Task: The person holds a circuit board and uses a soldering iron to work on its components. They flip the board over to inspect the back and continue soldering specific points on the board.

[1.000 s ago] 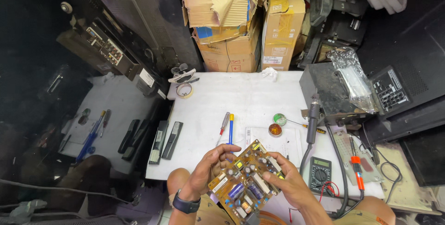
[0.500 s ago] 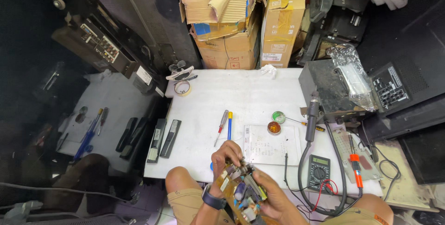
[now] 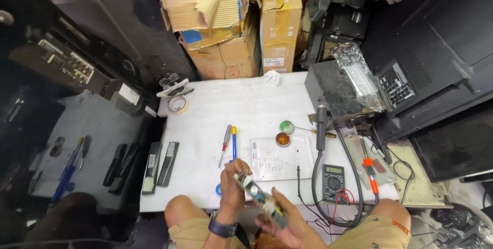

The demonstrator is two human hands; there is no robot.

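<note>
Tilted since the earlier frame: the circuit board (image 3: pixel 259 198), flat-faced before, now shows you its edge. Head view: your left hand (image 3: pixel 233 192) clamps its upper end and your right hand (image 3: pixel 282 223) grips the lower end, held over your lap just off the worktop (image 3: pixel 246 110), probably to sight along the components. Digital multimeter (image 3: pixel 334 182) sits near your right, and two screwdrivers (image 3: pixel 229 144) lie ahead.

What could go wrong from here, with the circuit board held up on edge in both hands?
The circuit board is held edge-on between left hand and right hand, off the table; it might slip. The multimeter leads lie close to the right hand and could snag.
</note>
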